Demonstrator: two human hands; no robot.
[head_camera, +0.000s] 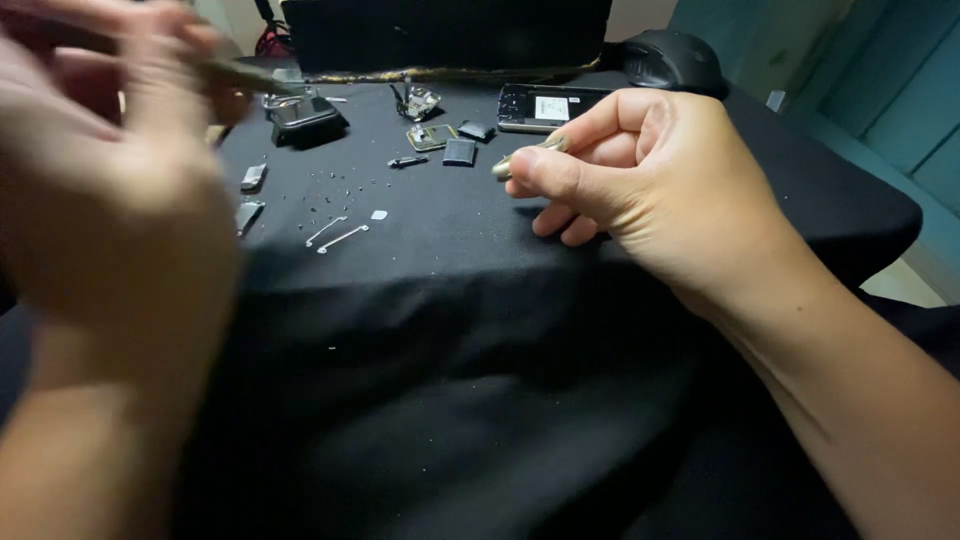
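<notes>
The right hand (640, 175) was curled into a loose fist above the black cloth (480, 330) that covered the table, and its thumb and forefinger pinched a small metal tool (527, 157) whose dull tip pointed left toward the scattered parts. The left hand (110, 170) was raised close to the camera and badly blurred; it seemed to grip a thin dark stick-like tool (245, 75) that pointed right, though how tightly its fingers closed could not be told. On the cloth between the two hands lay two thin metal strips (335, 233) side by side, with a tiny pale square (379, 214) just beside them and a sprinkle of tiny screws (325, 190) a little farther back. Near the left hand lay two small grey metal pieces (251, 195). Farther back sat an opened phone body (545, 107) with its inside showing, well apart from the pinched tool, and near it lay a small dark rectangular part (459, 151) and a shiny bent metal piece (421, 102). A black computer mouse (672, 62) rested at the far edge.
</notes>
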